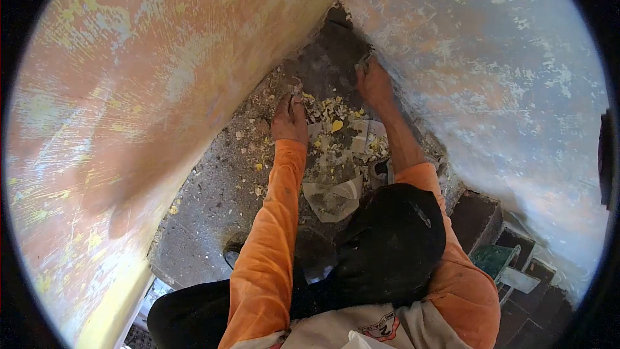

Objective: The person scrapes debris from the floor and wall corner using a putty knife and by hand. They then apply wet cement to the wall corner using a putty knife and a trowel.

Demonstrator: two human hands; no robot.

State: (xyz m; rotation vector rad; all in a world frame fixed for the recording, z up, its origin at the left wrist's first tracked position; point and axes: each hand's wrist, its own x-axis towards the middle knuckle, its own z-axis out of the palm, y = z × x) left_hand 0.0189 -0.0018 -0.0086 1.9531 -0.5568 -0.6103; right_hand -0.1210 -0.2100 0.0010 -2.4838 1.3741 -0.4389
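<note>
Scraper [363,60] points into corner [337,18]; right hand [376,83] fingers grasping it | left hand [289,119] fingers released on flakes [330,111]

Scraped orange wall [129,90], pale bluish wall [504,58] meeting it, speckled grey floor [206,200], dark bricks [475,216]

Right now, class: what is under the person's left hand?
The left hand rests on the grey floor, with yellow flakes scattered beside it. Anything directly beneath the palm is covered and cannot be seen.

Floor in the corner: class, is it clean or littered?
Littered: yellow flakes lie scattered on the floor beside the left hand.
</note>
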